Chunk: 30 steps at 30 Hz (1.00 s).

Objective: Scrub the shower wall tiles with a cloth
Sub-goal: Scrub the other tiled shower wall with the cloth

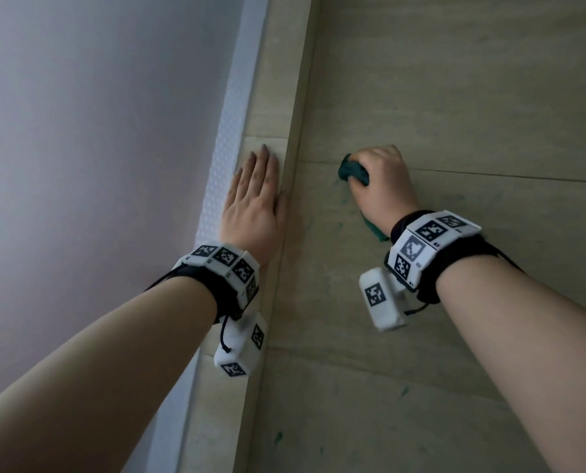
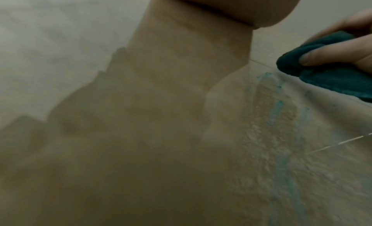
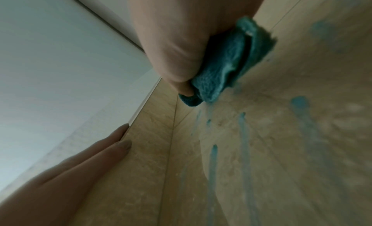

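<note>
A dark teal cloth [image 1: 353, 170] is bunched in my right hand [image 1: 382, 180], whose fingers curl round it and press it on the beige wall tiles [image 1: 455, 97] near a grout line. The right wrist view shows the cloth [image 3: 225, 67] pinched under the thumb against the tile. In the left wrist view the cloth [image 2: 326, 73] sits at the right edge. Teal streaks [image 3: 243, 142] run down the tile below it. My left hand [image 1: 255, 196] lies flat, fingers straight, on the narrow side tile strip [image 1: 274, 97] by the corner.
A white textured trim [image 1: 230, 148] edges the tile strip, with a plain pale wall [image 1: 97, 131] to its left. Small teal specks [image 1: 277, 436] dot the lower tiles. Wrist-worn marker bands sit on both forearms.
</note>
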Tool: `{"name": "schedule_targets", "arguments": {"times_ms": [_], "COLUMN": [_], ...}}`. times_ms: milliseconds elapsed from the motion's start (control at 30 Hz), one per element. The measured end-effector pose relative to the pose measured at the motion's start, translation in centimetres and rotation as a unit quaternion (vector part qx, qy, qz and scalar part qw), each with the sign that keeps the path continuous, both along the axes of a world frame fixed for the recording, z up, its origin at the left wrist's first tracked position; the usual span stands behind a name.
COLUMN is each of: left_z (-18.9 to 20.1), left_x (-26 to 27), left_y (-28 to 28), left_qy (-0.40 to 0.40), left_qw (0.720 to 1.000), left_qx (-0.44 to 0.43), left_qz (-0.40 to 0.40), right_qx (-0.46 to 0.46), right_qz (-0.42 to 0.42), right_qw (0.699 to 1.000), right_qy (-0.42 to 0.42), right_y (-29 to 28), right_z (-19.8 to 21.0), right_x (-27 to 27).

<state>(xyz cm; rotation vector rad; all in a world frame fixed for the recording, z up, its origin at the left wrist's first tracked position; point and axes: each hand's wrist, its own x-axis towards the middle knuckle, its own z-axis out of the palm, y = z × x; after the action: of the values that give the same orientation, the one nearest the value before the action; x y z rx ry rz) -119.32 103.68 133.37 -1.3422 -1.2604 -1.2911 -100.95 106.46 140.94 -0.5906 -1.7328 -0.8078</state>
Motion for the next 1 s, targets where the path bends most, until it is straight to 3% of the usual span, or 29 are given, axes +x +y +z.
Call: {"name": "schedule_targets", "arguments": {"times_ms": [333,567,767,933,1000], "left_z": [-0.1,0.0,0.2,0.2,0.2], "left_x": [0.0,0.0,0.0,0.0,0.1], "left_y": [0.6,0.6,0.8,0.9,0.9], "left_qy": [0.001,-0.004,-0.003,-0.003,-0.004], "left_qw": [1.000,1.000,0.999,0.999,0.999], "left_qx": [0.028,0.020,0.031,0.039,0.041], "left_qz": [0.002,0.003,0.011,0.009,0.008], "right_qx": [-0.047,-0.050,-0.044,-0.034,-0.027], "right_qz": [-0.032,-0.086,-0.056,-0.059,-0.063], "right_qw": [0.998,0.977,0.996,0.980,0.981], "right_qy": [-0.031,-0.189,-0.061,-0.189,-0.183], "right_y": [1.0,0.1,0.5,1.4,1.4], "right_z": [1.5,-0.3,1.8,-2.2,-1.3], "right_x": [-1.3,-1.3,-2.8,-3.3,-2.7]}}
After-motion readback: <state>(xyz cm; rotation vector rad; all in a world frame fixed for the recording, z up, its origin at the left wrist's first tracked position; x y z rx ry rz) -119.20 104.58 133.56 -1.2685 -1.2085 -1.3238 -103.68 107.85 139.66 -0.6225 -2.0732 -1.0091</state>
